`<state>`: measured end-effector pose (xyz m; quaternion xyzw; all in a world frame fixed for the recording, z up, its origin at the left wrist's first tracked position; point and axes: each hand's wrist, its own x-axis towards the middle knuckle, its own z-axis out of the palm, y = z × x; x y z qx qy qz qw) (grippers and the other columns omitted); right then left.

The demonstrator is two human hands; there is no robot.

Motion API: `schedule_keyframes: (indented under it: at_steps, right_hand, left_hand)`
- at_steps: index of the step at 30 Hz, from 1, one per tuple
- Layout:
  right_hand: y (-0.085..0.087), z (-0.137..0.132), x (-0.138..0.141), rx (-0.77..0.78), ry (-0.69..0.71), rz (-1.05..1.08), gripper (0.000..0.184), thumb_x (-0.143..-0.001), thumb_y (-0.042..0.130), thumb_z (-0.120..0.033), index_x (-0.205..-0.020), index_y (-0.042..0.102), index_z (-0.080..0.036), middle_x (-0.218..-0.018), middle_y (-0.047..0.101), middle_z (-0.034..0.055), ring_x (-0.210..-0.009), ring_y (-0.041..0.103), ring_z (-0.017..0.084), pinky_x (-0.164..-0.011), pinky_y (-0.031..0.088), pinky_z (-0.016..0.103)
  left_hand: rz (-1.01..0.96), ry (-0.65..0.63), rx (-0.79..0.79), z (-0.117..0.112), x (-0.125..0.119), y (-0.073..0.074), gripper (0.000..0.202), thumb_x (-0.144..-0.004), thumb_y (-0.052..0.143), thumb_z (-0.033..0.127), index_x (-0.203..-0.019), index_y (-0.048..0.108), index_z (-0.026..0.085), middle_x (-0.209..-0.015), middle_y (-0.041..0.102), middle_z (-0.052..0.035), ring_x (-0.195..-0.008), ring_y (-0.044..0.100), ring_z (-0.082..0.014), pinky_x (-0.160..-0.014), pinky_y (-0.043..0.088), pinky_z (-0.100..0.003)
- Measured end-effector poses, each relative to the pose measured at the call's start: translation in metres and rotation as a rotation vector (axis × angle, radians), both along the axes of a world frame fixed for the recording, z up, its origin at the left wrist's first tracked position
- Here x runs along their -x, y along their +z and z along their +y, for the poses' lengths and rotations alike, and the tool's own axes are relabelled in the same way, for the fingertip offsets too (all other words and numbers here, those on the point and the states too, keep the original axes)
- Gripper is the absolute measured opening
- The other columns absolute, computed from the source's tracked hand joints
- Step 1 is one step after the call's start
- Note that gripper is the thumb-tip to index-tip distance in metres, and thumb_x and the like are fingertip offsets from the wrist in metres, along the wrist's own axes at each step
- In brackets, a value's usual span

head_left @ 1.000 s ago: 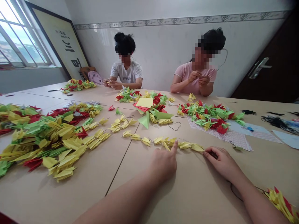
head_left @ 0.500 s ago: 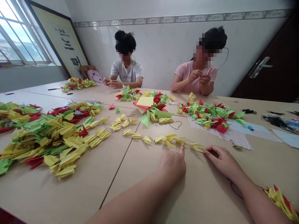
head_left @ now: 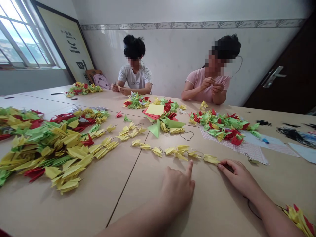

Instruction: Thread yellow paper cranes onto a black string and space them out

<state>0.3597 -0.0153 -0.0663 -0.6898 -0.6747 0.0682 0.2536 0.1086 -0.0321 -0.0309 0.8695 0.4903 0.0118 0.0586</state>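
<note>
A row of yellow folded-paper cranes point(head_left: 181, 150) strung on a thin thread lies across the middle of the table. My right hand point(head_left: 238, 176) pinches the thread at the row's right end, beside the last yellow crane. From under that wrist a dark cord point(head_left: 254, 210) runs to a bunch of yellow and red paper cranes point(head_left: 300, 219) at the lower right. Just in front of the row, my left hand point(head_left: 178, 189) holds nothing; its index finger points forward, thumb apart, the other fingers curled.
A large heap of yellow, green and red cranes point(head_left: 66, 148) covers the left. Square paper sheets point(head_left: 154, 109) top a pile in the middle. Another crane pile point(head_left: 222, 123) rests on printed sheets point(head_left: 256, 149). Black cords point(head_left: 293, 134) lie right. Two people sit opposite, hands busy.
My left hand has drawn back slightly toward me, its index fingertip coming away from the yellow cranes. My right hand keeps its pinch at the row's end. The whole view has shifted a little.
</note>
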Motion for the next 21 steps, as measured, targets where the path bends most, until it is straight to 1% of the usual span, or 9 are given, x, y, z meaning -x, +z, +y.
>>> schedule_keyframes:
  at_steps: [3,5,6,9,11,13,16,21]
  right_hand:
    - [-0.001,0.000,-0.003,0.019,-0.012,0.009,0.031,-0.072,0.044,-0.047,-0.070,0.059,-0.021,-0.077,0.064,0.0059,-0.080,0.055,0.025,-0.072,0.043,0.036]
    - [-0.002,0.001,-0.004,0.035,-0.012,0.009,0.032,-0.071,0.045,-0.049,-0.071,0.060,-0.021,-0.077,0.064,0.0061,-0.080,0.056,0.025,-0.072,0.043,0.037]
    - [-0.001,0.001,-0.004,0.042,-0.007,0.007,0.032,-0.071,0.045,-0.049,-0.071,0.060,-0.021,-0.077,0.064,0.0062,-0.080,0.056,0.025,-0.072,0.044,0.038]
    - [0.000,0.001,-0.004,0.042,-0.003,-0.007,0.033,-0.071,0.044,-0.050,-0.070,0.061,-0.022,-0.076,0.064,0.0063,-0.079,0.057,0.026,-0.071,0.045,0.038]
    - [0.002,0.000,-0.003,0.032,-0.008,-0.021,0.033,-0.072,0.044,-0.050,-0.071,0.061,-0.022,-0.076,0.065,0.0066,-0.078,0.057,0.026,-0.070,0.046,0.038]
    - [0.003,-0.001,-0.002,0.021,-0.007,-0.038,0.032,-0.072,0.044,-0.049,-0.071,0.061,-0.022,-0.076,0.065,0.0070,-0.077,0.058,0.025,-0.069,0.046,0.038]
    - [0.004,0.000,-0.001,0.024,-0.004,-0.048,0.031,-0.072,0.044,-0.048,-0.070,0.061,-0.022,-0.076,0.065,0.0071,-0.077,0.058,0.026,-0.069,0.047,0.038]
    - [0.002,0.001,0.000,0.057,-0.010,-0.023,0.031,-0.072,0.044,-0.048,-0.073,0.061,-0.022,-0.079,0.065,0.0068,-0.082,0.057,0.026,-0.072,0.046,0.038]
  left_hand:
    - [-0.128,-0.127,0.055,0.003,0.010,-0.001,0.055,-0.084,0.034,0.037,-0.134,0.030,0.016,-0.079,0.067,-0.0119,-0.072,0.062,-0.0258,-0.069,0.043,-0.041]
    - [-0.220,-0.212,0.120,0.009,0.022,0.002,0.051,-0.084,0.034,0.038,-0.131,0.036,0.017,-0.082,0.068,-0.0099,-0.077,0.062,-0.0251,-0.071,0.044,-0.038]
    - [-0.254,-0.230,0.150,0.012,0.028,0.003,0.050,-0.084,0.034,0.038,-0.130,0.037,0.019,-0.083,0.068,-0.0088,-0.078,0.062,-0.0247,-0.071,0.044,-0.037]
    - [-0.299,-0.244,0.181,0.018,0.035,0.004,0.046,-0.084,0.034,0.036,-0.126,0.042,0.020,-0.083,0.069,-0.0071,-0.080,0.063,-0.0246,-0.071,0.044,-0.037]
    - [-0.313,-0.253,0.191,0.020,0.035,0.004,0.041,-0.084,0.034,0.035,-0.120,0.049,0.021,-0.082,0.069,-0.0057,-0.079,0.063,-0.0241,-0.071,0.044,-0.037]
    - [-0.345,-0.249,0.225,0.022,0.033,0.004,0.038,-0.084,0.035,0.036,-0.114,0.054,0.023,-0.081,0.069,-0.0036,-0.078,0.063,-0.0222,-0.070,0.045,-0.034]
    - [-0.384,-0.221,0.264,0.024,0.033,0.004,0.036,-0.083,0.036,0.037,-0.110,0.056,0.024,-0.080,0.069,-0.0019,-0.077,0.062,-0.0199,-0.067,0.045,-0.031]
    - [-0.365,-0.252,0.224,0.023,0.034,0.003,0.033,-0.083,0.037,0.035,-0.104,0.060,0.023,-0.081,0.068,-0.0018,-0.077,0.062,-0.0195,-0.067,0.044,-0.030]
